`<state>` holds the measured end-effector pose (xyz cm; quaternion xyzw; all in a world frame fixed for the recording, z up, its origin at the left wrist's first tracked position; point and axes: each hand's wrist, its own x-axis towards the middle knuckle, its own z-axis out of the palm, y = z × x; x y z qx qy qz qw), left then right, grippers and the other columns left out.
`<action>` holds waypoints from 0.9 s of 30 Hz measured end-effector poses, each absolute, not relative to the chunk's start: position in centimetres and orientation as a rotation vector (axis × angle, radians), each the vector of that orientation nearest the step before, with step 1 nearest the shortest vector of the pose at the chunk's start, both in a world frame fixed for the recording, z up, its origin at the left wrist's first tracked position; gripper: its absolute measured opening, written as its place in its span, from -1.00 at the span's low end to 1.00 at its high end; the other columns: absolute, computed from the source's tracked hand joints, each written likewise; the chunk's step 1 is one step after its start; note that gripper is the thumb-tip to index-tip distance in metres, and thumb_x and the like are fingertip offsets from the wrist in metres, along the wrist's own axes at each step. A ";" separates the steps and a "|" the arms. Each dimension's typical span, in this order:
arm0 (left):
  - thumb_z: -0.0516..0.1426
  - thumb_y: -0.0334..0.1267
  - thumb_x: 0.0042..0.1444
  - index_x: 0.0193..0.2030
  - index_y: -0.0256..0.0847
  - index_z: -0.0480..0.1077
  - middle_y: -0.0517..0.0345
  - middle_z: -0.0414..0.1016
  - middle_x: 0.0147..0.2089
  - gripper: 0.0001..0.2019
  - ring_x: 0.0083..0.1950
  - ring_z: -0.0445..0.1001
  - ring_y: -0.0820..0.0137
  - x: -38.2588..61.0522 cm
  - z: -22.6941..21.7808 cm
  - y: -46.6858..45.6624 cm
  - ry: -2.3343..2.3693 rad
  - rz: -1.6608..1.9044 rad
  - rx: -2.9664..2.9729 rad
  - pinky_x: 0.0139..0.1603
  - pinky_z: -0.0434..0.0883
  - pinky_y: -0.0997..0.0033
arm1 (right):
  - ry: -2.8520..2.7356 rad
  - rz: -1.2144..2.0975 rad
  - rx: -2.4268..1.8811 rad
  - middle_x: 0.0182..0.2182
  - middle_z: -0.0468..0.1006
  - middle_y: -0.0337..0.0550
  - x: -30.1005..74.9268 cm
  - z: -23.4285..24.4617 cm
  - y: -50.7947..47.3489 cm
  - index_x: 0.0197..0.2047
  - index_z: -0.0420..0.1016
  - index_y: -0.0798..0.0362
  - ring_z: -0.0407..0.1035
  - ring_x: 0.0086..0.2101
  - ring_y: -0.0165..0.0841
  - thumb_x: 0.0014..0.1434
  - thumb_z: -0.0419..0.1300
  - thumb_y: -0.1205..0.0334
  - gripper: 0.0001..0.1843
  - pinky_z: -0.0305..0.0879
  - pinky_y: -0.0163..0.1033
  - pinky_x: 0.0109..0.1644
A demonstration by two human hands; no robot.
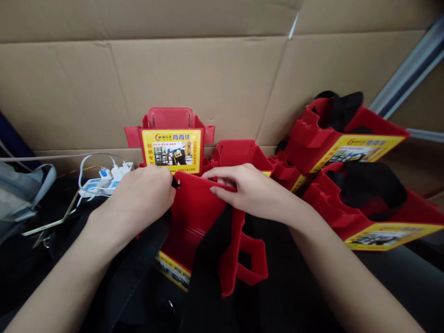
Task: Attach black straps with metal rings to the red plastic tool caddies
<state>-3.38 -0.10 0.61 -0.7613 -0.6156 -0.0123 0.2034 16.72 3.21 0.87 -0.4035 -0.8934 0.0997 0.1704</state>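
Observation:
A red plastic tool box (201,203) with a yellow label stands tilted in front of me, its inside facing me. My right hand (248,187) grips the top edge of its back panel, thumb on the near side and fingers behind. At the panel's upper left slot, my left hand (142,194) is closed on a black webbing strap (145,254), and a short dark piece shows at the slot. Another length of black webbing (211,254) hangs down across the box's right part. What the left fingertips do is hidden behind the fist.
Behind stands another red box (171,118) with a yellow label. Stacked red boxes (326,194) with black straps lie at right. A white power strip (106,180) with plugs and cables sits at left, near a phone-like slab (52,226). Cardboard (197,78) forms the back wall.

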 end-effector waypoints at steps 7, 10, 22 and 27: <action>-0.12 -0.26 0.11 -0.48 -0.26 0.38 -0.06 0.44 -0.51 -0.69 -0.49 0.46 0.20 -3.0 0.7 0.0 -1.745 -0.019 -2.105 -0.61 0.16 0.38 | -2.550 0.277 -1.137 -0.45 0.41 -0.22 16.7 0.9 3.3 -0.03 0.44 0.01 0.19 -0.48 -0.47 0.15 0.05 0.26 -0.68 0.02 -0.33 -0.41; -0.09 -0.27 0.10 -0.47 -0.26 0.40 -0.05 0.45 -0.50 -0.71 -0.46 0.48 0.20 -2.7 0.3 0.4 -1.763 -0.021 -2.120 -0.57 0.21 0.37 | -2.541 0.286 -1.127 -0.45 0.41 -0.23 16.7 0.8 3.3 -0.04 0.45 0.00 0.20 -0.48 -0.47 0.15 0.06 0.26 -0.69 0.03 -0.33 -0.41; -0.07 -0.31 0.11 -0.40 -0.26 0.45 -0.07 0.50 -0.40 -0.73 -0.39 0.49 0.18 -3.3 0.0 1.4 -1.765 0.021 -2.229 -0.48 0.30 0.33 | -2.507 0.987 -0.826 -0.22 0.51 -0.15 17.8 0.2 6.3 0.01 0.43 0.10 0.35 -0.26 -0.41 0.13 0.13 0.13 -0.60 0.25 -0.31 -0.19; -0.06 -0.34 0.08 -0.39 -0.25 0.45 -0.03 0.50 -0.42 -0.75 -0.39 0.49 0.20 -3.5 0.3 1.3 -1.717 0.020 -2.293 -0.49 0.29 0.35 | -2.517 1.050 -0.808 -0.15 0.53 -0.13 18.3 0.5 6.5 0.04 0.44 0.06 0.39 -0.18 -0.37 0.13 0.14 0.10 -0.58 0.29 -0.28 -0.13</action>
